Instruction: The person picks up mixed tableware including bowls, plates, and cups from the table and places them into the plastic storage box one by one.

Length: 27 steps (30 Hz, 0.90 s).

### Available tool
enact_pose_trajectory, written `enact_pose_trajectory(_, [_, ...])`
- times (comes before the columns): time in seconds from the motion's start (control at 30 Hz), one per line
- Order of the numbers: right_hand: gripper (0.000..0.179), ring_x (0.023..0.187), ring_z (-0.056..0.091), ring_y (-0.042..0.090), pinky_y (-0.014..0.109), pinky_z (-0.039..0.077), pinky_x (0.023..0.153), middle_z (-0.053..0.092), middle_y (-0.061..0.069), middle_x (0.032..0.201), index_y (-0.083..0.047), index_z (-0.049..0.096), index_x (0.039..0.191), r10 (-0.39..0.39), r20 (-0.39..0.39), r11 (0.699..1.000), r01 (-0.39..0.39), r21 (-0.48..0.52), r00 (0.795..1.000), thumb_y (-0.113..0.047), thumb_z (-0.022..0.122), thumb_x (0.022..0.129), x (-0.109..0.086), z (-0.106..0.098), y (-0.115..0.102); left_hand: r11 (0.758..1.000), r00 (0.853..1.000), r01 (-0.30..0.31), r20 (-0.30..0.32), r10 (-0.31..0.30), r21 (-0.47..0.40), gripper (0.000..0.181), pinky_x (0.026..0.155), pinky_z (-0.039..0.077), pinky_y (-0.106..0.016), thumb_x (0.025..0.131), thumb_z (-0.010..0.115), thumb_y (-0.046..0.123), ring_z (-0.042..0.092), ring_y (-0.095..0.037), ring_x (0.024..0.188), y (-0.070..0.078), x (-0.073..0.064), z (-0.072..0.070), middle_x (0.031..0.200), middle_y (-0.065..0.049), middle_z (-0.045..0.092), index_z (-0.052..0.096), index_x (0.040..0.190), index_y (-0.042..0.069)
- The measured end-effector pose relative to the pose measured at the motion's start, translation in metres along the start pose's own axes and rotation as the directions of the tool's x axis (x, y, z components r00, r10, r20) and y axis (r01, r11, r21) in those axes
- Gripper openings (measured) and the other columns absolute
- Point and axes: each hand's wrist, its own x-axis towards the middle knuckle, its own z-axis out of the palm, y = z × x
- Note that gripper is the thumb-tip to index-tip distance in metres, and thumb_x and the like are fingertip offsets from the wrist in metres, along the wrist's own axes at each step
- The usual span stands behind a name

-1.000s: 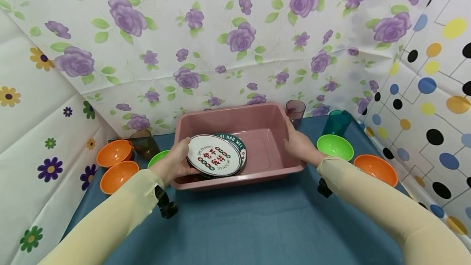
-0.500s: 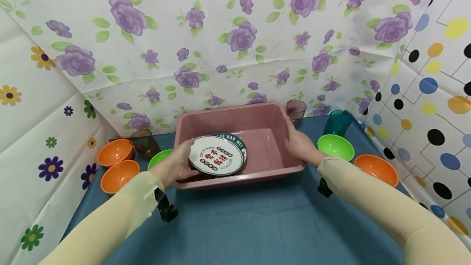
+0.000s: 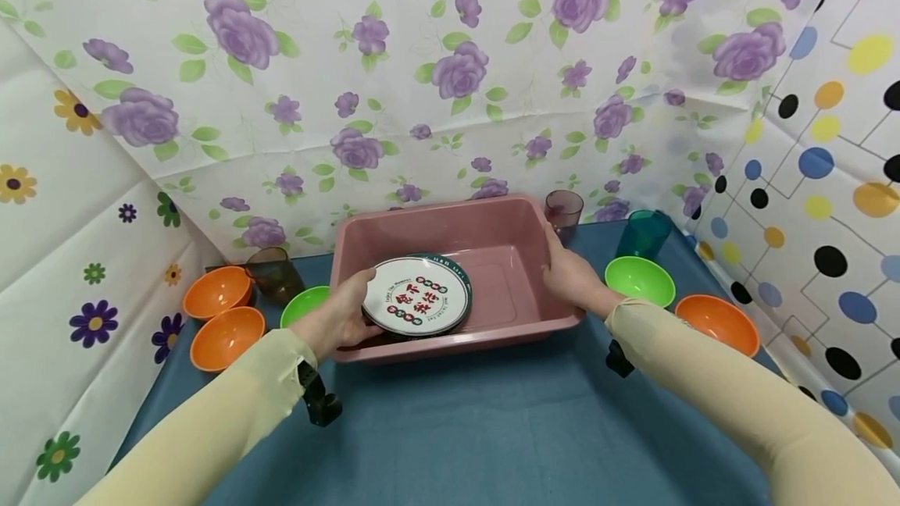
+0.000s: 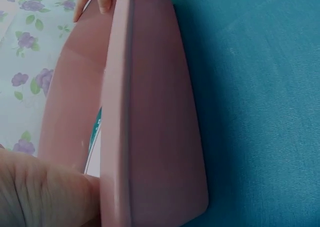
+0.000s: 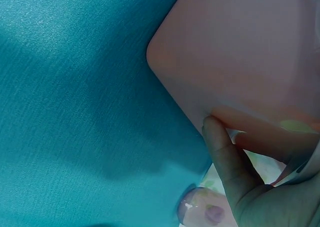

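Observation:
My left hand (image 3: pixel 343 312) pinches the left edge of a white plate (image 3: pixel 416 299) with red characters and a dark rim. The plate lies over another plate with a green rim (image 3: pixel 458 267), inside a pink plastic basin (image 3: pixel 485 340). My right hand (image 3: pixel 571 276) grips the basin's right wall. In the left wrist view, the left hand (image 4: pixel 47 189) reaches inside behind the basin's front rim (image 4: pixel 114 137), which hides most of the plates. Up close in the right wrist view, the right hand (image 5: pixel 250 187) has a fingertip against the basin's outer wall (image 5: pixel 225 57).
Left of the basin are two orange bowls (image 3: pixel 228 338), a brown cup (image 3: pixel 276 276) and a green bowl (image 3: pixel 304 305). To its right stand a purplish cup (image 3: pixel 564 213), a teal cup (image 3: pixel 644 234), a green bowl (image 3: pixel 640 281) and an orange bowl (image 3: pixel 719 325). Blue cloth (image 3: pixel 478 428) covers the table.
The white plate has shifted slightly right with my left hand and now covers more of the green-rimmed plate. My right hand and the basin have stayed in place.

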Motion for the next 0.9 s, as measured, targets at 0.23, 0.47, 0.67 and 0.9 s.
enact_pose_trajectory(0.23, [0.085,0.079,0.067,0.026,0.042,0.057,0.072,0.060,0.014,0.087,-0.018,-0.014,0.164,-0.007,-0.001,1.000,0.007,0.002,1.000,-0.012,0.048,0.106,-0.0002,-0.0005,0.0000,0.998,1.000,0.018,0.001,-0.018,0.061,0.064,0.119,0.025,-0.056,0.109,0.033,0.044,0.041,-0.037,0.138,-0.0048,-0.0008,0.0014,0.147,-0.022,0.041,0.029,0.157,0.002])
enact_pose_trajectory(0.47, [0.085,0.079,0.067,0.025,0.041,0.055,0.071,0.061,0.013,0.086,-0.017,-0.014,0.164,0.004,0.001,1.000,-0.004,0.006,1.000,-0.013,0.049,0.106,-0.0010,-0.0002,-0.0007,1.000,1.000,0.022,0.007,-0.022,0.019,0.065,0.121,0.015,-0.058,0.109,0.035,0.042,0.034,-0.038,0.144,-0.0060,0.0007,0.0021,0.153,-0.024,0.035,0.023,0.159,0.001])
enact_pose_trajectory(0.67, [0.085,0.078,0.066,0.025,0.039,0.055,0.069,0.060,0.013,0.085,-0.017,-0.014,0.164,0.002,-0.002,1.000,-0.002,0.009,1.000,-0.012,0.049,0.106,-0.0014,0.0004,-0.0008,0.999,1.000,0.025,-0.019,-0.024,0.042,0.066,0.121,0.016,-0.058,0.109,0.037,0.042,0.031,-0.039,0.146,-0.0059,0.0002,0.0027,0.152,-0.023,0.036,0.023,0.159,0.002])
enact_pose_trajectory(0.9, [0.087,0.070,0.065,0.023,0.036,0.053,0.062,0.059,0.012,0.081,-0.019,-0.015,0.163,0.006,0.001,1.000,-0.006,0.006,1.000,-0.012,0.050,0.106,0.0001,0.0004,0.0005,0.996,1.000,0.015,0.002,-0.015,0.087,0.068,0.122,0.014,-0.056,0.108,0.035,0.046,0.013,-0.042,0.153,-0.0063,0.0016,-0.0007,0.164,-0.026,0.016,0.024,0.158,0.001])
